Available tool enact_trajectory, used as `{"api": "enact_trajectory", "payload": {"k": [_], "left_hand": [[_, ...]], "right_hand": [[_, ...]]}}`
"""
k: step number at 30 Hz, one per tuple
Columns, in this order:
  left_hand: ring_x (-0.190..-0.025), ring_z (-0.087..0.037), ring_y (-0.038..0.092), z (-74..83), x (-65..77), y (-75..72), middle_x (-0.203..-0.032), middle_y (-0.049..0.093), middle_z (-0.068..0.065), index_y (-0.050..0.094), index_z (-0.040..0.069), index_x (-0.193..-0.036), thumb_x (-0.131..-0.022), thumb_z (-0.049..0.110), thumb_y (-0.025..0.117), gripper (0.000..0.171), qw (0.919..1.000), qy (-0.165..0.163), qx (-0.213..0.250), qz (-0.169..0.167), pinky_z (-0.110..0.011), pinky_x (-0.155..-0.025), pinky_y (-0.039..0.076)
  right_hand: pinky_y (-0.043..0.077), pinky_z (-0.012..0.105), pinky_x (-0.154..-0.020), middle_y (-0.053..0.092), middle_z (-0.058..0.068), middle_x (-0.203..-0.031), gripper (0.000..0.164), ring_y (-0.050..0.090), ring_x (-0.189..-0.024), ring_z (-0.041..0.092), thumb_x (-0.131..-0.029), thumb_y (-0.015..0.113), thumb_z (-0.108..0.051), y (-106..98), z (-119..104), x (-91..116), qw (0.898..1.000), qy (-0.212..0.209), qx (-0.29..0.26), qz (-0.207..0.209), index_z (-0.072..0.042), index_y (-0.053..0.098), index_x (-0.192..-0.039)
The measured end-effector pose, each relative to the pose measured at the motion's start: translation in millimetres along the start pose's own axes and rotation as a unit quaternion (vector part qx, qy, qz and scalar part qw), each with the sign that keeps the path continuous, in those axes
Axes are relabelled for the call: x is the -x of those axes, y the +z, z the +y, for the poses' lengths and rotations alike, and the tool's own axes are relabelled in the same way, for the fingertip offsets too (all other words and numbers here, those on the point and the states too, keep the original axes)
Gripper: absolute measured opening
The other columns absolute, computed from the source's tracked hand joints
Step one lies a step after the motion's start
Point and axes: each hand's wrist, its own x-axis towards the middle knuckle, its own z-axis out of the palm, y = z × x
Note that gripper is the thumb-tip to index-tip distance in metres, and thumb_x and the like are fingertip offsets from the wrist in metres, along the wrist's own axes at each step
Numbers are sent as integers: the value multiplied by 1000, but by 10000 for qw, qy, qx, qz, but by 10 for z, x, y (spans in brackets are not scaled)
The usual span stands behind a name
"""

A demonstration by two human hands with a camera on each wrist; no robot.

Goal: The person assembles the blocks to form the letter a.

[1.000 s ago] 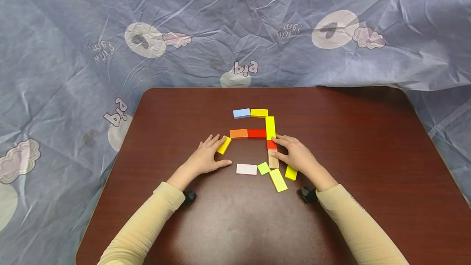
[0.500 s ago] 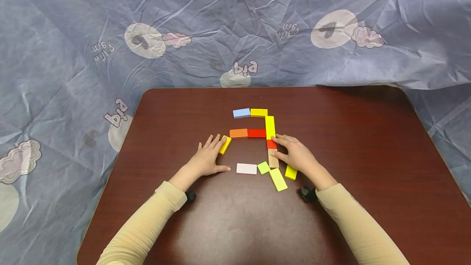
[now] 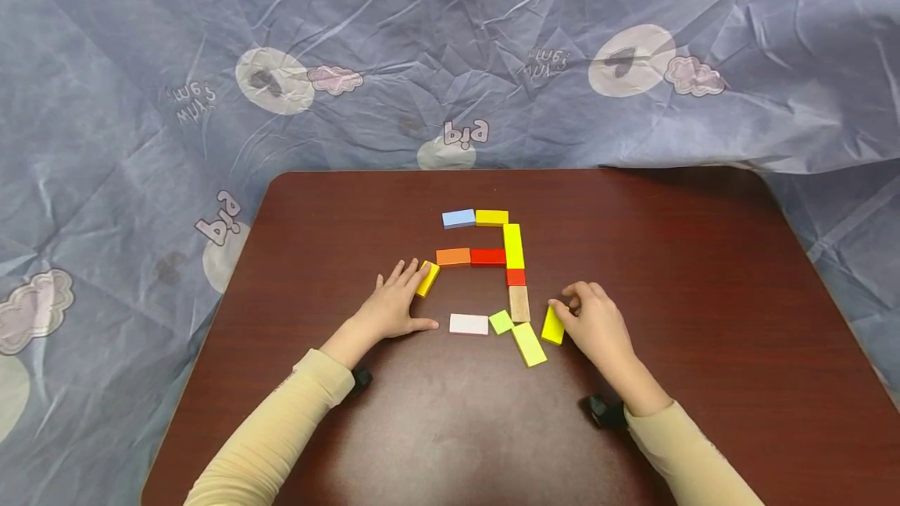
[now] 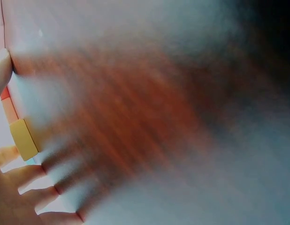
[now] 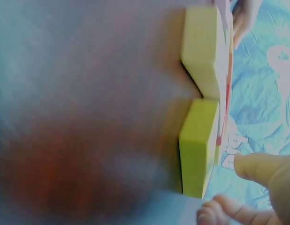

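Observation:
My left hand (image 3: 388, 309) rests on the table with fingers spread, the index fingertip at a yellow block (image 3: 427, 281). In the left wrist view that yellow block (image 4: 23, 139) shows beside the fingers. My right hand (image 3: 600, 330) is at another yellow block (image 3: 552, 325), which lies right of the block row; its thumb reaches over the top edge. From the right wrist, the thumb (image 5: 258, 168) appears above this yellow block (image 5: 195, 159) and slightly apart from it, with loosely bent fingers beyond its end.
On the dark brown table (image 3: 703, 295), a column of yellow, red and bare wood blocks (image 3: 519, 304) joins rows with orange (image 3: 453, 257), red and blue (image 3: 458, 219) blocks. Nearer lie a white block (image 3: 469, 324), a small green block (image 3: 501, 322) and a pale yellow-green block (image 3: 529, 344).
My right hand has left the column of blocks and moved right and nearer to the loose yellow block. The left hand opened its thumb slightly and otherwise stays by its yellow block.

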Motion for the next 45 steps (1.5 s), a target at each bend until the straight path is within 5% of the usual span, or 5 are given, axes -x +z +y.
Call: {"api": "enact_trajectory", "payload": {"k": [5, 13, 26, 38, 45], "left_hand": [[-151, -41, 14, 0, 4, -18, -163, 18, -18, 23, 11, -158, -82, 54, 74, 101, 10000, -25, -57, -23, -69, -112, 21], [-151, -39, 16, -25, 14, -61, -163, 19, -16, 21, 15, -158, -87, 51, 69, 93, 9998, 40, -168, -128, -66, -114, 23], [-145, -36, 34, -95, -13, -90, -156, 39, -11, 38, 18, -153, -99, 41, 57, 61, 9979, 207, -496, 360, -59, -109, 37], [-143, -34, 38, -132, -43, -97, -154, 42, -9, 41, 22, -151, -98, 41, 59, 59, 9972, 227, -513, 489, -59, -106, 41], [-141, -32, 41, -134, -43, -98, -152, 45, -7, 42, 23, -151, -97, 43, 59, 60, 9957, 275, -661, 591, -57, -101, 46]], "right_hand": [[43, 32, -55, 55, 17, -87, 51, 52, -67, 25, -87, 73, -36, 59, -49, 138, 9963, 747, 80, -410, 4, 51, -109], [46, 37, -59, 55, 21, -88, 57, 53, -67, 29, -85, 74, -34, 142, -111, 169, 9931, 1064, 192, -458, 6, 45, -113], [51, 45, -65, 60, 26, -99, 53, 58, -70, 32, -84, 74, -28, 119, -144, 182, 9936, 999, 309, -416, 8, 50, -115], [49, 40, -63, 59, 18, -91, 39, 55, -71, 27, -82, 72, -20, 31, -267, 164, 9991, 230, 91, 333, 7, 65, -108], [54, 43, -70, 60, 20, -99, 40, 58, -77, 29, -81, 71, -16, 62, -488, 86, 9997, -140, -90, 201, 5, 66, -115]]}}
